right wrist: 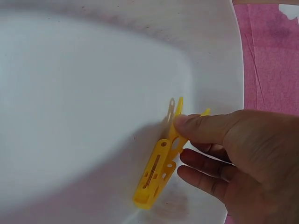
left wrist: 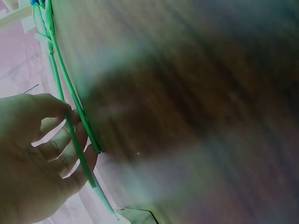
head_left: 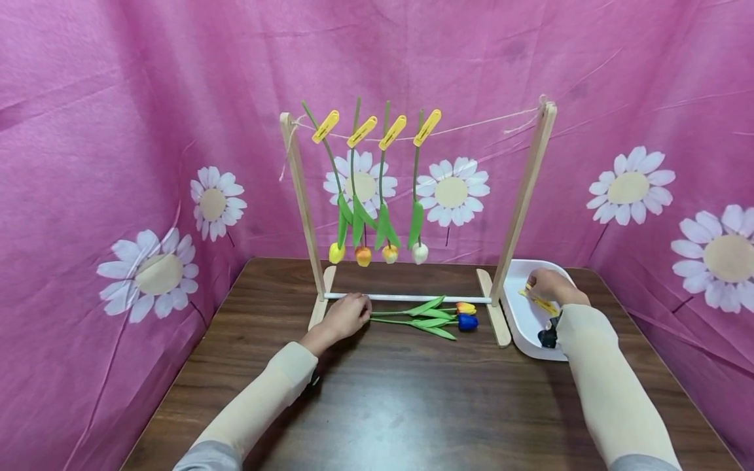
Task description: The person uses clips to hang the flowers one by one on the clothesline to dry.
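My left hand is at the stem ends of two artificial tulips, an orange-yellow one and a blue one, lying on the table. In the left wrist view its fingertips pinch one green stem, with a second stem alongside; which flower it belongs to, I cannot tell. Inside a white tray at the right, my right hand pinches a yellow clothespin between thumb and fingers. Another yellow clothespin lies against it on the tray floor.
A wooden frame with a white bottom bar stands behind the tulips. Several tulips hang head down from its string, each by a yellow clothespin. A pink daisy-print curtain surrounds the brown table.
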